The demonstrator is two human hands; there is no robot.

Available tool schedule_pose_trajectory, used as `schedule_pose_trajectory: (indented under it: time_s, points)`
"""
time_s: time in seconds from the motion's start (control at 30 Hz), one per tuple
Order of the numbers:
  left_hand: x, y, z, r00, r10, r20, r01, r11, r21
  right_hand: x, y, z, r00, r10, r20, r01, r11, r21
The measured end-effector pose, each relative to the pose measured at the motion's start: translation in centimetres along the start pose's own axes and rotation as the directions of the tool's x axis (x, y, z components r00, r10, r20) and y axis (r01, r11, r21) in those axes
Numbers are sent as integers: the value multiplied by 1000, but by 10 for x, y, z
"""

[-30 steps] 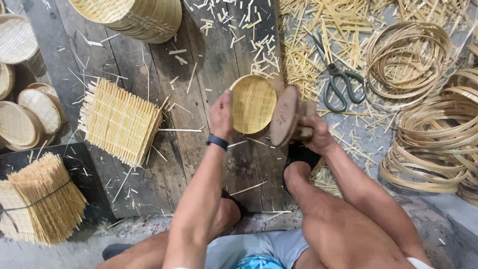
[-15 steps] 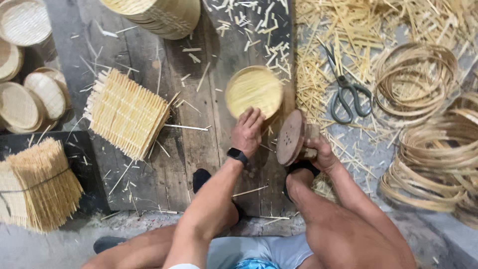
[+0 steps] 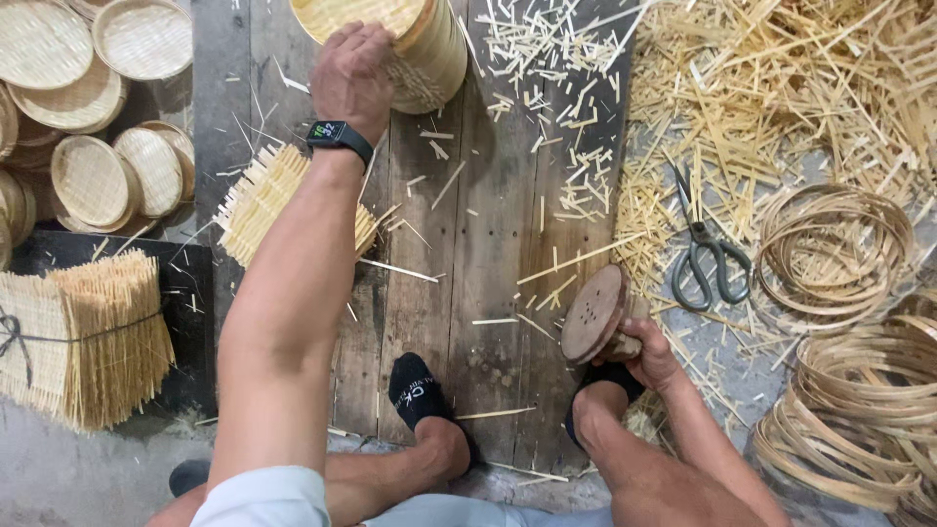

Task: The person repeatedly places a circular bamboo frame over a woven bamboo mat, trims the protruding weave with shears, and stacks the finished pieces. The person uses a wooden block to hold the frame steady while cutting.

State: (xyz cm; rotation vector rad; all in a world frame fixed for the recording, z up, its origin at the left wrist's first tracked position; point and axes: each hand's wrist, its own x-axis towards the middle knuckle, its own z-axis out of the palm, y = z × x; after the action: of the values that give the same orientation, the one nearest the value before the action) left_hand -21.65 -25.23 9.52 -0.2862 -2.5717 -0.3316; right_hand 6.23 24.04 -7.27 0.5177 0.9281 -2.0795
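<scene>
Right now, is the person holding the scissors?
No, the scissors lie untouched among bamboo strips, while the right hand grips a round wooden disc and the left hand rests on stacked baskets.

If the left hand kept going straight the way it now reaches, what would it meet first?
The left hand points away from the body and already rests on the stack of woven bamboo trays at the far edge of the wooden boards. That stack comes first; whether the fingers grip it is unclear.

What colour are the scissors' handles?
Dark grey-green, on the scissors in the head view, right of the planks.
</scene>
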Motion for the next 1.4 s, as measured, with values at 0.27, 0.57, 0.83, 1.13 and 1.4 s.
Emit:
schedule_pose_trajectory:
  time_s: [0.27,0.57,0.83,1.13,1.4]
  points:
    - [-4,-1,2,981,-105,164,114,992,-51,0,-10,13,1000,4,-13,-4,1000,-16]
    - [-59,83,11,998,-61,-25,58,991,-118,0,-16,32,998,-35,49,31,996,79]
    - [-238,224,75,229,-572,788,813,-334,-478,31,-64,108,966,-256,30,249,896,-367]
    - [-239,75,17,864,-392,314,469,855,-223,49,-24,83,923,-283,-261,97,827,-554]
    - [-248,-45,-74,415,-695,587,586,698,412,30,0,42,926,-290,-242,119,832,-541]
